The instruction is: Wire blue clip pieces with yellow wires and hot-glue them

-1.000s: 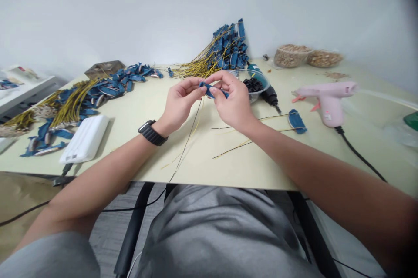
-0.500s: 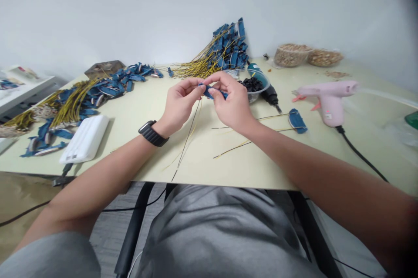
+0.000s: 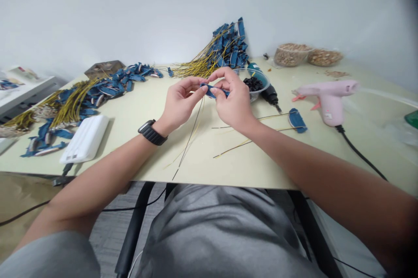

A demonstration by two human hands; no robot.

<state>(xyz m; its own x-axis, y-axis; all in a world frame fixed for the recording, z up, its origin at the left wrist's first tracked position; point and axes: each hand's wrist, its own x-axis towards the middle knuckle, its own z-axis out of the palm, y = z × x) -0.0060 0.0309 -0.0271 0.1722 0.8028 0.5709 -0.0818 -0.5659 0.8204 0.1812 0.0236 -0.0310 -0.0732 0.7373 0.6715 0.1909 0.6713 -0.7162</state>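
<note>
A small blue fabric-covered piece (image 3: 213, 90) is pinched between my two hands above the middle of the table. My left hand (image 3: 181, 100) grips its left end between thumb and fingers. At its right part, my right hand (image 3: 233, 99) holds it with the thumb on the near side and the index finger arched over. Thin dark and yellow wires (image 3: 191, 132) hang from the left end down toward the table's front edge. To the right lies another blue fabric piece (image 3: 297, 120) with two long wires stretching left, partly behind my right forearm.
Behind my right hand stand a clear bowl of black bits (image 3: 254, 83) and a dark green tool (image 3: 269, 93). A pink glue gun (image 3: 329, 95) is at the right. Wired blue pieces (image 3: 228, 47) pile up at the back and left (image 3: 111, 86), near a white power bank (image 3: 85, 139).
Both hands keep hold of the blue piece. My right index finger is raised and arched a little higher, and the hanging wires have shifted slightly right.
</note>
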